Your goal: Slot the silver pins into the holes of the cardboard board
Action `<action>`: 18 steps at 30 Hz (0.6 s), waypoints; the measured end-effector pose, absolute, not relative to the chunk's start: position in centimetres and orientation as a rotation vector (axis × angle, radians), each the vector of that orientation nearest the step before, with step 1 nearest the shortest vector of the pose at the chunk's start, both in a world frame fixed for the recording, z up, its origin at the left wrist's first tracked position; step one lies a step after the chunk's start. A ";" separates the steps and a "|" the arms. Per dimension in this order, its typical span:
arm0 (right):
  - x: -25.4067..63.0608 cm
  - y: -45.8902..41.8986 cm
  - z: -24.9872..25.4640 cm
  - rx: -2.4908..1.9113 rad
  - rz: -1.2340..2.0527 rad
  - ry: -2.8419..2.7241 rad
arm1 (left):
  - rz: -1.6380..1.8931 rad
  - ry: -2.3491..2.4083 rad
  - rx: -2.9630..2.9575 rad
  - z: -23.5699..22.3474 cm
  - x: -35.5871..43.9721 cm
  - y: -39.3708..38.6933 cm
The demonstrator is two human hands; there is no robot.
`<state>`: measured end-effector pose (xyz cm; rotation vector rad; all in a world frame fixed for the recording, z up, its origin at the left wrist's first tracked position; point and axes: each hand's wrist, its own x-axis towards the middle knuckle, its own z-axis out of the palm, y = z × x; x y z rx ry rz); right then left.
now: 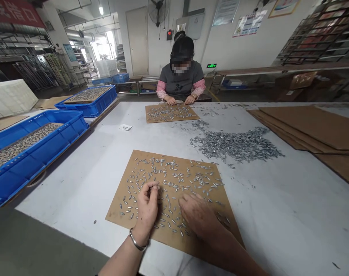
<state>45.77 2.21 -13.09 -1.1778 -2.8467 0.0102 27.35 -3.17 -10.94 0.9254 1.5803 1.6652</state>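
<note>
A brown cardboard sheet [117, 209] lies on the white table in front of me, with many small, spindle-shaped grey metal pieces [178, 178] scattered over it. Above its left half, my left hand [148, 203] is closed in a pinch, thumb against fingertips; whatever sits between them is too small to make out. My right hand [199, 214] is lowered over the sheet's right half, back upward, fingers together and curled down among the pieces. Its fingertips are partly hidden, so I cannot see what they hold. A loose heap of the same metal pieces [237, 145] lies beyond the sheet, to the right.
Across the table a person [180, 80] has both hands at another cardboard sheet [151, 118] covered with pieces. Blue crates [58, 142] holding piece-covered sheets stand at left. Stacked cardboard [315, 126] lies at right. A small white paper [125, 127] sits near the far sheet.
</note>
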 end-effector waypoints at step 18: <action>47.7 3.8 -12.2 -1.201 0.168 -2.719 | 1.657 1.638 0.944 -10.9 26.8 -2.7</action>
